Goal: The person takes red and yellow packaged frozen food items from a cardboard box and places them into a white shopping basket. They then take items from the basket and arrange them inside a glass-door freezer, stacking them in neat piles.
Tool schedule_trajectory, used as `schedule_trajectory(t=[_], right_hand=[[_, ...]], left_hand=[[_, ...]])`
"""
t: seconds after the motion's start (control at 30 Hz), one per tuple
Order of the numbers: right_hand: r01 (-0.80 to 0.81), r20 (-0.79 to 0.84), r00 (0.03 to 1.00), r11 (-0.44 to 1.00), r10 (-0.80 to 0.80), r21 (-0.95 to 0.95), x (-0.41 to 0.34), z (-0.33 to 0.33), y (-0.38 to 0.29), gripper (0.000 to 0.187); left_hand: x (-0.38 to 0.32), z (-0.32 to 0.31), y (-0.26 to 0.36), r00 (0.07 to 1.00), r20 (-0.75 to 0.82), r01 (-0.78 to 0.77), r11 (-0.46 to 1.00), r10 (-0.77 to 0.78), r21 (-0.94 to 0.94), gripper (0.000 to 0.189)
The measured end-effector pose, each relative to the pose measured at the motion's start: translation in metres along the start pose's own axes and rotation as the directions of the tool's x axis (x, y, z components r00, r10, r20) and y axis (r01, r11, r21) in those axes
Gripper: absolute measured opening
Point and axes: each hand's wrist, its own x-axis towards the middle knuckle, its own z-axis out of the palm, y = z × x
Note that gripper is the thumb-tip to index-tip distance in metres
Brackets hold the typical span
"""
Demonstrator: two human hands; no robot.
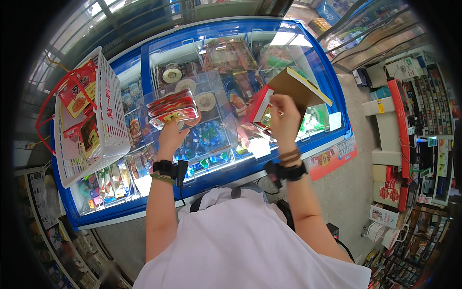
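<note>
My left hand (172, 136) is at the near end of several red snack packets (174, 106) lying in a clear plastic tray (213, 142); its fingertips are partly hidden by them, so its hold is unclear. The tray rests on the glass top of a blue chest freezer (238, 180). To the right, an opened red cardboard box (258, 104) with its brown inside showing stands tilted on the glass. My right hand (285, 110) is at its opening, fingers curled, in front of packets inside; whether it grips one is not plain.
A white plastic basket (115, 126) with red handles stands at the left of the freezer, holding red and yellow packets (81, 90). Frozen goods show under the glass. Stocked shelves (429, 94) and cartons (386, 184) line the right side, and metal bars lie beyond the freezer.
</note>
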Motion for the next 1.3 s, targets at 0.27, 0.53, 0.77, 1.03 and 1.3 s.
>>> schedule_trajectory(t=[0.27,0.53,0.77,1.03,1.3], right_hand=[[0.296,0.559,0.741,0.565,0.373,-0.77,0.015,-0.022,0.074,0.085],[0.202,0.558,0.78,0.73,0.284,-0.653,0.017,-0.032,0.092,0.062],[0.147,0.601,0.769,0.856,0.216,-0.496,0.025,-0.051,0.08,0.04],[-0.044,0.672,0.717,0.974,0.185,-0.222,0.053,-0.089,0.069,0.032],[0.241,0.361,0.93,0.859,-0.071,-0.451,0.08,-0.102,0.052,0.036]], left_hand=[[0.003,-0.003,0.007,0.998,-0.018,-0.054,0.999,0.054,-0.001,0.05],[-0.005,-0.015,0.02,0.999,-0.022,0.026,1.0,-0.025,0.01,0.062],[0.001,-0.001,0.009,0.994,-0.074,0.081,0.993,-0.075,0.085,0.067],[0.002,-0.006,0.019,0.998,-0.026,0.054,0.997,-0.052,0.057,0.074],[-0.007,-0.02,0.031,0.993,-0.001,0.117,0.99,-0.117,0.074,0.055]])
